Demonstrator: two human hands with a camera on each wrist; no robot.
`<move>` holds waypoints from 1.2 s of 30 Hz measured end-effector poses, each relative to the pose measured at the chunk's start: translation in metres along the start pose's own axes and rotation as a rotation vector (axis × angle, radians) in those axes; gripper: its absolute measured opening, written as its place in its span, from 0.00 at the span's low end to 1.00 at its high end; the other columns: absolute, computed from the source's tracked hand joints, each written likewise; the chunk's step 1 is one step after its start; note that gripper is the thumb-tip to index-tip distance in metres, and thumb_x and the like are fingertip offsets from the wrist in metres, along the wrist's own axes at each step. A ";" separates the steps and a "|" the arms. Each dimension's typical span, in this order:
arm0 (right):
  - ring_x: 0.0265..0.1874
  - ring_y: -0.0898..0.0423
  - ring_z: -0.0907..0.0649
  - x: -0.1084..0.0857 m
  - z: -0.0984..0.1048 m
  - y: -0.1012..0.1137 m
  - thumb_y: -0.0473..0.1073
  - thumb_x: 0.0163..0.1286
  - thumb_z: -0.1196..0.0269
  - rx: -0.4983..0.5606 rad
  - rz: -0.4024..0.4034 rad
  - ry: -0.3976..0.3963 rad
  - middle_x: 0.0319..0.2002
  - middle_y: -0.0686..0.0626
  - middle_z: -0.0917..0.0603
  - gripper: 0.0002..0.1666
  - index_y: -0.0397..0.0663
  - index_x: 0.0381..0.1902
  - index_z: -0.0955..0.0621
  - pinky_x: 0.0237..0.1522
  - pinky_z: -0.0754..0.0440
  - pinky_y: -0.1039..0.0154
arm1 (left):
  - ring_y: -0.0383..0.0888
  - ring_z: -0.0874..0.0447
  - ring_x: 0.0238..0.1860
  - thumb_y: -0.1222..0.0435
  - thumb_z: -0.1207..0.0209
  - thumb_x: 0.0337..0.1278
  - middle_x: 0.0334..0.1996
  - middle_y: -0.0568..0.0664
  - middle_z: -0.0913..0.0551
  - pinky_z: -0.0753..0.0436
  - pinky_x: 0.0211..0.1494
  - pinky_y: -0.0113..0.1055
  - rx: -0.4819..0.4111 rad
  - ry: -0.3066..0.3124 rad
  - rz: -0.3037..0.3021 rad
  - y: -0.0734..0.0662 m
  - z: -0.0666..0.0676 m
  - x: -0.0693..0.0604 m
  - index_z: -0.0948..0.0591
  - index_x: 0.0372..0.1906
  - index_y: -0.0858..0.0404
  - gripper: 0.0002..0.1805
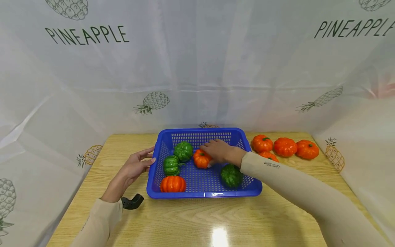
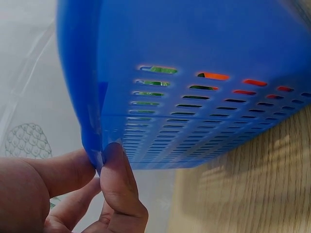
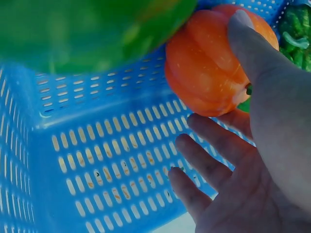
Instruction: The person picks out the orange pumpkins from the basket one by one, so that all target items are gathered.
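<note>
The left hand [image 1: 135, 166] pinches the left rim of a blue perforated basket [image 1: 203, 195]; the left wrist view shows this hand [image 2: 63, 174] with thumb and fingers on either side of the rim [image 2: 90, 116]. Inside the basket, the right hand [image 1: 219, 151] is at a small orange pumpkin [image 1: 201, 160]. In the right wrist view the thumb of this hand [image 3: 286, 136] lies over the orange pumpkin [image 3: 209, 58], one finger is against its other side, and the other fingers are spread. Also in the basket are green pumpkins [image 1: 183, 151] and a ribbed orange one [image 1: 173, 184].
Several orange pumpkins [image 1: 285, 147] lie on the wooden table [image 1: 185, 223] right of the basket, one partly behind the right sleeve. A black curved object [image 1: 132, 202] lies by the left wrist. A white curtain with pineapple prints [image 1: 197, 68] hangs behind the table and at its sides.
</note>
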State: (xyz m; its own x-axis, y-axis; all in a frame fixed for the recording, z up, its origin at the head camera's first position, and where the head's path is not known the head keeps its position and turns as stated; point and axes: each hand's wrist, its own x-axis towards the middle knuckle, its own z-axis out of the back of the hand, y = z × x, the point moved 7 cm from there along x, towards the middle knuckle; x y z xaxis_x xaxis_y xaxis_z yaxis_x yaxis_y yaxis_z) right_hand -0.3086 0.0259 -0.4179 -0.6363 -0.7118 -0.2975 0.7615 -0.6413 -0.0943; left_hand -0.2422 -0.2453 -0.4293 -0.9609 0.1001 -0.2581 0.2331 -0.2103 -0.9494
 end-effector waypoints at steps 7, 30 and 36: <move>0.74 0.41 0.27 -0.015 0.015 -0.001 0.65 0.69 0.30 -0.138 0.028 -0.110 0.75 0.41 0.26 0.48 0.42 0.76 0.27 0.78 0.35 0.43 | 0.37 0.14 0.40 0.71 0.45 0.79 0.70 0.72 0.32 0.12 0.47 0.31 -0.002 0.001 -0.001 -0.002 0.000 0.001 0.41 0.83 0.67 0.34; 0.75 0.41 0.27 -0.133 0.045 -0.007 0.64 0.64 0.27 -0.194 0.004 -0.487 0.75 0.41 0.25 0.53 0.40 0.77 0.27 0.78 0.36 0.40 | 0.38 0.14 0.40 0.70 0.44 0.79 0.72 0.74 0.34 0.12 0.47 0.32 0.009 0.011 -0.001 0.000 0.001 0.000 0.43 0.84 0.67 0.36; 0.71 0.39 0.24 -0.164 0.044 -0.019 0.60 0.62 0.23 -0.156 -0.035 -0.565 0.72 0.40 0.22 0.53 0.38 0.76 0.27 0.76 0.34 0.39 | 0.38 0.14 0.40 0.70 0.44 0.80 0.72 0.73 0.34 0.12 0.47 0.32 0.012 0.016 -0.007 0.000 0.002 -0.001 0.42 0.84 0.66 0.36</move>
State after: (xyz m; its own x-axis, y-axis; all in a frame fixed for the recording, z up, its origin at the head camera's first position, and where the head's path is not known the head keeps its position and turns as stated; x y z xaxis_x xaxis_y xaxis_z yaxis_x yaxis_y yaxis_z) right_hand -0.2245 0.1425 -0.3252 -0.5960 -0.7607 0.2570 0.7206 -0.6479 -0.2467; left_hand -0.2410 -0.2470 -0.4288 -0.9599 0.1171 -0.2548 0.2249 -0.2211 -0.9490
